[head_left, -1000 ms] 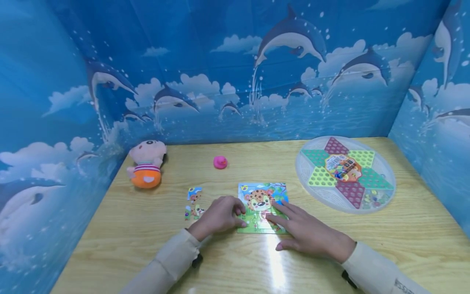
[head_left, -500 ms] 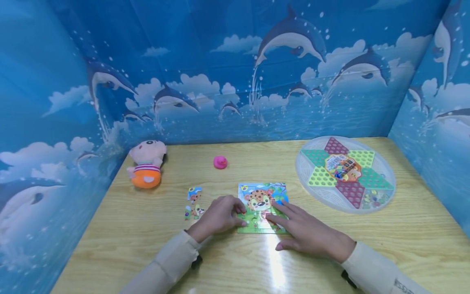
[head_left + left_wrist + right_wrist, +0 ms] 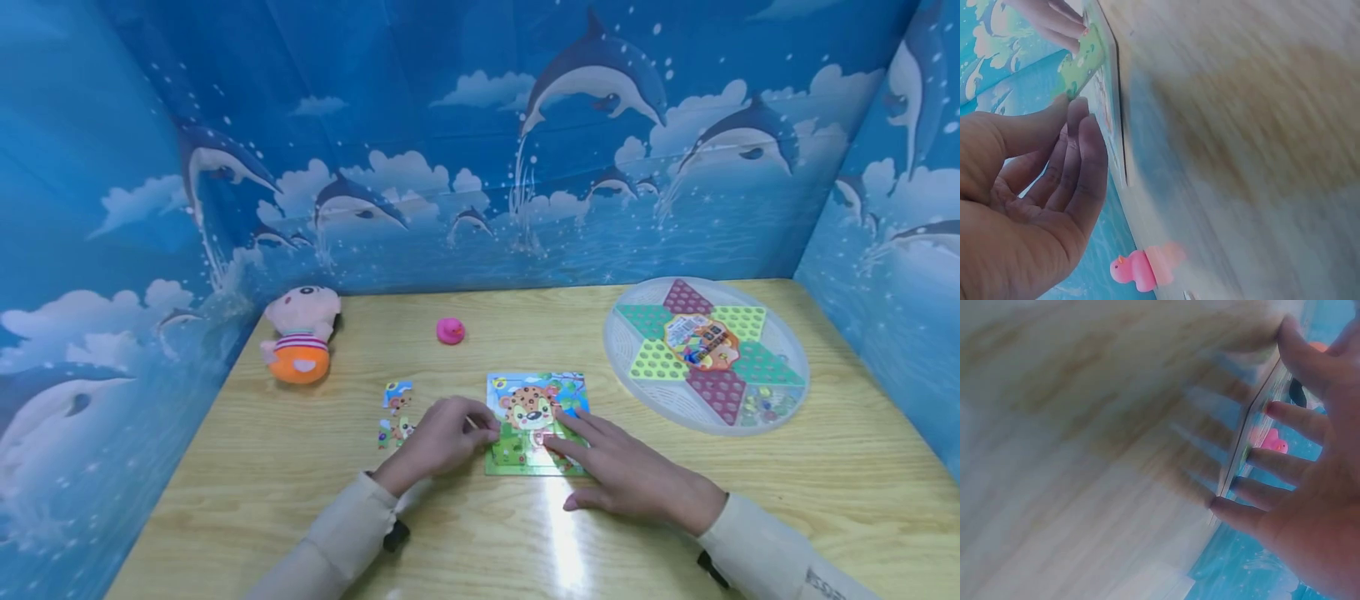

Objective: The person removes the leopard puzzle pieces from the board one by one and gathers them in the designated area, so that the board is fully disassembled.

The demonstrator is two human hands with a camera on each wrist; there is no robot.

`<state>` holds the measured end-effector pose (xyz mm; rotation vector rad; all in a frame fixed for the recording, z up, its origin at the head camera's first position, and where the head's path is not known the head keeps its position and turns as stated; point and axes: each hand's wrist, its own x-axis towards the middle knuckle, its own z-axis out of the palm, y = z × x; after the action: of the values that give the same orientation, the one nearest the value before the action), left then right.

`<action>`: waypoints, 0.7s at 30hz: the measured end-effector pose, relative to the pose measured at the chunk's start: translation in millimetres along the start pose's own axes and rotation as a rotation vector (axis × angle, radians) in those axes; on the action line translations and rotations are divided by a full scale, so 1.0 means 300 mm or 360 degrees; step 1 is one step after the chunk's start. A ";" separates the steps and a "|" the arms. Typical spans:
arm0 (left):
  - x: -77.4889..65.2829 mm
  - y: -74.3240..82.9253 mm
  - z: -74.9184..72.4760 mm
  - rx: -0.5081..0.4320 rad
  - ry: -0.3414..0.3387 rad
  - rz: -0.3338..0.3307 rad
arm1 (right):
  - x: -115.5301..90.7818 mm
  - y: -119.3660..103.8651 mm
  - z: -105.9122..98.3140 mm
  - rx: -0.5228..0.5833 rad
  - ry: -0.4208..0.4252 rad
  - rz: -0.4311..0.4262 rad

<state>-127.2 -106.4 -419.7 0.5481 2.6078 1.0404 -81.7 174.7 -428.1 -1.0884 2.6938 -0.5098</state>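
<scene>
Green piece [image 3: 1084, 65] pinched at the spotted-animal puzzle [image 3: 534, 404]

Left hand [image 3: 444, 437] grips the piece between thumb and fingertips at the puzzle's left side; right hand [image 3: 630, 468], fingers extended, touches the puzzle's right part. Loose pieces [image 3: 398, 393] lie left of the puzzle; beyond it sit a plush doll [image 3: 300, 333], far left, and a pink duck [image 3: 450, 332].

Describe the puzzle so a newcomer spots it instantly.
On the table, find the left hand and right hand. Between them, under the right fingertips, lies the puzzle. Unlike the round game board, it is rectangular and shows a spotted animal's face.
</scene>
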 end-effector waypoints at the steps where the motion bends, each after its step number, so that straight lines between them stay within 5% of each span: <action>1: -0.003 -0.001 -0.004 -0.0007 0.0002 -0.0002 | 0.000 0.000 0.000 -0.0003 0.0002 -0.0004; 13: -0.052 -0.056 -0.083 -0.0075 0.0092 -0.0051 | -0.004 0.006 0.000 -0.0018 0.0038 -0.0057; 21: -0.098 -0.107 -0.150 -0.0066 0.0133 -0.0241 | 0.000 0.005 0.003 -0.0010 0.0018 -0.0036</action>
<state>-126.4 -167.7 -407.2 0.2986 2.6444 1.0872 -82.4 175.5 -429.5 -1.1219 2.6978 -0.5134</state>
